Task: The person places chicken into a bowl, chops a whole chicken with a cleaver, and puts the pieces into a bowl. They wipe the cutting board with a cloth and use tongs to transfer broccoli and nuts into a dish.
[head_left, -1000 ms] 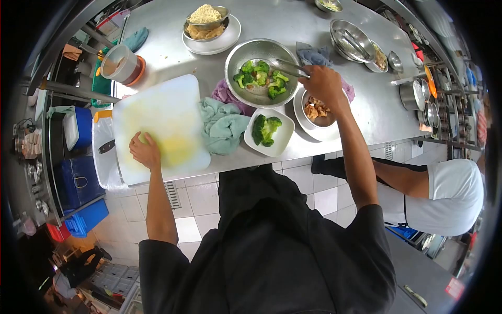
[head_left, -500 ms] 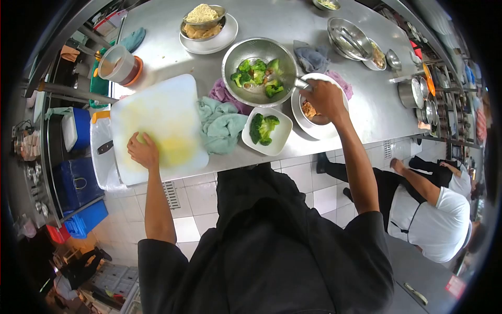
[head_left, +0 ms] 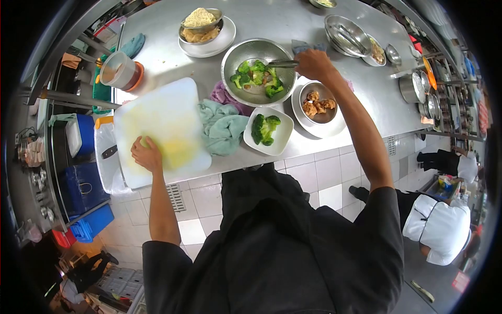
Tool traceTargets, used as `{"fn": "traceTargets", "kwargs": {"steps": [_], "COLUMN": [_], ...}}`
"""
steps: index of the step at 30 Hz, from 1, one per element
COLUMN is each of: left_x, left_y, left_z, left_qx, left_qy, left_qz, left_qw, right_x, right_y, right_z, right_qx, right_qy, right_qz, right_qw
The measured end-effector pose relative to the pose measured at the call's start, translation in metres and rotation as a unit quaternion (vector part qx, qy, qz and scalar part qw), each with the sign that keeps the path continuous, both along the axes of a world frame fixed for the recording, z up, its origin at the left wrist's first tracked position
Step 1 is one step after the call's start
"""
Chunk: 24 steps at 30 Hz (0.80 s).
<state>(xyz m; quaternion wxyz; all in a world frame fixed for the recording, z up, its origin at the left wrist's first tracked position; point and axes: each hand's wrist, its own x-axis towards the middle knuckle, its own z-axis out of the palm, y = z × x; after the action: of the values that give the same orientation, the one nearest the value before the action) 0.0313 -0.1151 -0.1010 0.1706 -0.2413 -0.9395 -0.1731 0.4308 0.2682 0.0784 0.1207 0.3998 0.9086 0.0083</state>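
My right hand [head_left: 314,65] is closed on metal tongs [head_left: 283,64], which reach over the right rim of a steel mixing bowl [head_left: 230,86]. Several broccoli florets [head_left: 256,76] and small brown bits lie in that bowl. Just below my right wrist, a small metal bowl [head_left: 330,116] of browned, fried-looking pieces [head_left: 316,104] sits on a white plate [head_left: 337,128]. A square white dish [head_left: 280,138] with broccoli [head_left: 265,130] stands at the table edge. My left hand [head_left: 146,153] rests on a yellow-stained white cutting board [head_left: 180,104], fingers slightly apart, holding nothing.
A green cloth [head_left: 222,125] and a purple cloth [head_left: 224,94] lie beside the board. Noodles in stacked bowls [head_left: 201,31], a plastic tub [head_left: 117,69] and more metal bowls [head_left: 340,26] stand further back. A person in white [head_left: 436,225] is at the right.
My right hand has moved up and slightly left from over the small bowl, bringing the tongs over the broccoli bowl and uncovering the fried pieces. My left hand has stayed on the board.
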Motion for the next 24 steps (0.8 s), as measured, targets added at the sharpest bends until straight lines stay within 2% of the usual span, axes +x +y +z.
{"fn": "traceTargets", "kwargs": {"steps": [1, 3, 5, 7, 9, 10, 11, 12, 16, 20, 22, 24], "left_x": [-0.001, 0.000, 0.001, 0.002, 0.001, 0.002, 0.002, 0.003, 0.002, 0.002, 0.003, 0.003], "left_y": [0.000, -0.001, 0.000, -0.002, 0.001, 0.003, 0.003, 0.003, 0.001, 0.003, 0.002, 0.001], "left_z": [0.001, 0.000, 0.001, 0.001, 0.000, 0.001, 0.003, 0.005, 0.005, 0.004, 0.003, 0.004], "left_qx": [0.001, 0.001, 0.005, 0.007, -0.001, -0.002, -0.004, -0.005, -0.012, -0.010, -0.008, 0.000], "left_qy": [0.000, 0.003, 0.003, 0.002, -0.005, -0.007, -0.017, -0.026, -0.025, -0.024, -0.020, -0.017], "left_qz": [0.000, -0.005, -0.009, -0.014, 0.003, 0.001, 0.006, 0.011, 0.004, -0.002, -0.001, -0.009], "left_qw": [1.000, 1.000, 1.000, 1.000, 1.000, 1.000, 1.000, 1.000, 1.000, 1.000, 1.000, 1.000], "right_x": [0.005, 0.025, 0.041, 0.073, 0.084, 0.097, 0.093, 0.101, 0.090, 0.083, 0.083, 0.085], "right_y": [-0.001, -0.009, -0.046, -0.081, -0.143, -0.167, -0.194, -0.214, -0.272, -0.289, -0.291, -0.294], "right_z": [-0.003, -0.007, 0.021, 0.023, 0.036, 0.017, 0.019, -0.002, -0.023, -0.040, -0.047, -0.038], "right_qx": [0.001, 0.074, 0.036, 0.071, -0.049, -0.033, -0.057, -0.081, -0.153, -0.166, -0.138, -0.128], "right_qy": [0.000, 0.116, 0.184, 0.235, 0.302, 0.307, 0.330, 0.348, 0.359, 0.331, 0.296, 0.281], "right_qz": [0.000, 0.053, -0.025, -0.003, -0.194, -0.216, -0.248, -0.272, -0.406, -0.448, -0.378, -0.366], "right_qw": [1.000, 0.989, 0.982, 0.969, 0.932, 0.926, 0.909, 0.894, 0.827, 0.814, 0.866, 0.878]}}
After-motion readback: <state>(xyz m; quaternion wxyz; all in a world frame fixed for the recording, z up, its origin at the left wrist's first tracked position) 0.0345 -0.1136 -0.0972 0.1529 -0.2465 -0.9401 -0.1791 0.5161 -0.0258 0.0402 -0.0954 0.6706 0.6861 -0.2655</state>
